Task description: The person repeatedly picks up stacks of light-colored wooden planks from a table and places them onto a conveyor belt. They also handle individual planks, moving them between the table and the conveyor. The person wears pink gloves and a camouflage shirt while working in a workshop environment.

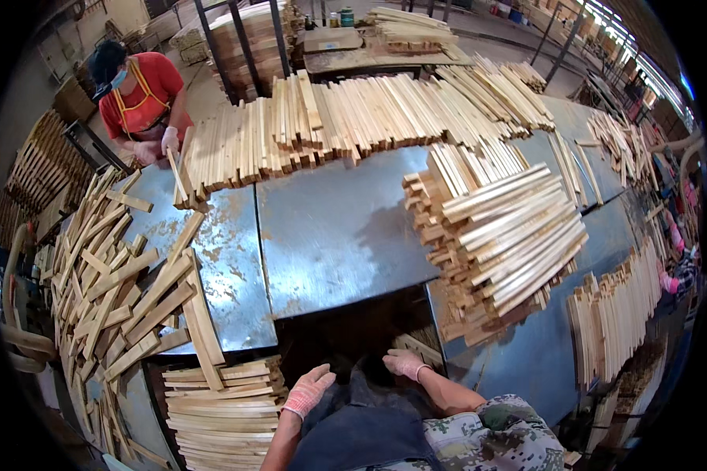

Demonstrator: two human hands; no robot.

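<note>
where the tabletop [338, 235] ends, both hands [309, 390] [406, 364] have open room.

Two own hands [309, 389] [406, 364] (sticks [518, 228] past counting)

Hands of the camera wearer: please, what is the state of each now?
Left hand: looks open, nothing visible in it.
Right hand: nothing visible in it; open or closed cannot be told.

From my head, the wide fisheye camera looks down and forward, close above my left hand [309, 390] and right hand [405, 364], across the bench [330, 235] and past its far edge
</note>
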